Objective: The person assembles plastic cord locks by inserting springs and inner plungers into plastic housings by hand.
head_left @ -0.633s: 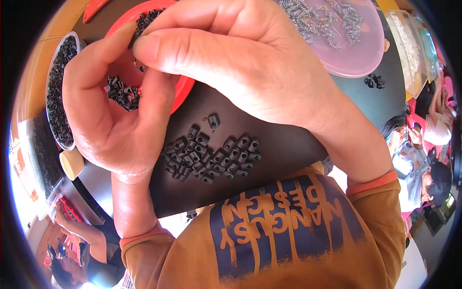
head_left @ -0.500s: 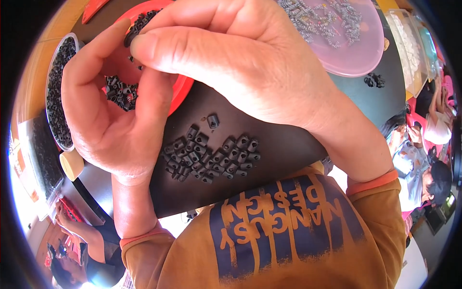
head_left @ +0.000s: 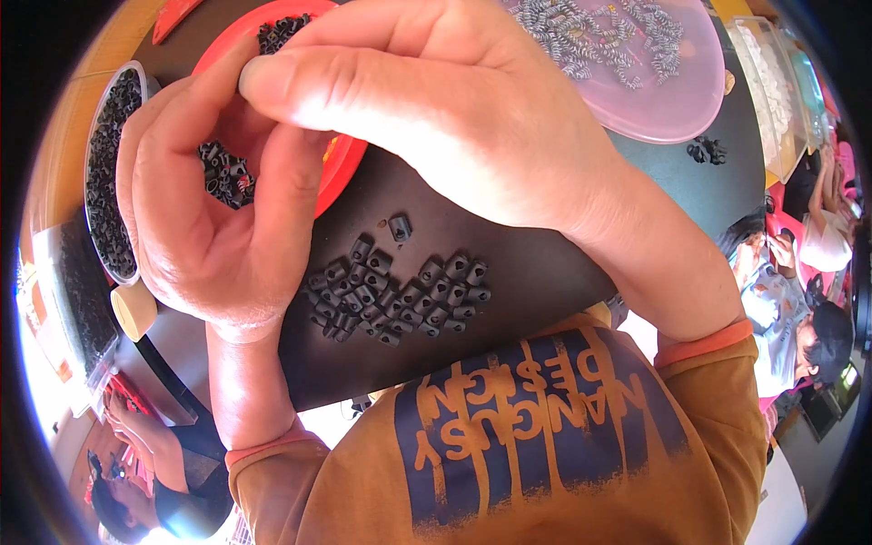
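Note:
My left hand [head_left: 222, 200] is raised over the table with its fingers curled round and their tips drawn close to my right hand. Bent across from the right, my right hand [head_left: 436, 118] presses thumb against fingers in a pinch. The two hands meet at the fingertips; whatever lies between them is hidden. Behind them stands a red bowl [head_left: 343, 173] of small black plastic parts [head_left: 225, 174], seen through the gap in my left hand. Below the hands, a pile of small black plastic barrels with holes [head_left: 391, 295] lies on the dark table, with one single barrel [head_left: 400, 227] just above it.
A pink tray [head_left: 668, 123] of small metal springs [head_left: 590, 41] stands at the far right, beside a little black cluster [head_left: 707, 151]. On the left is an oval tub [head_left: 111, 182] of black parts. Other people [head_left: 150, 472] sit at lower left and along the right [head_left: 790, 309].
My left hand has turned and shifted slightly left. My right hand has moved slightly up and left. A dark piece glimpsed at the fingertips is now hidden.

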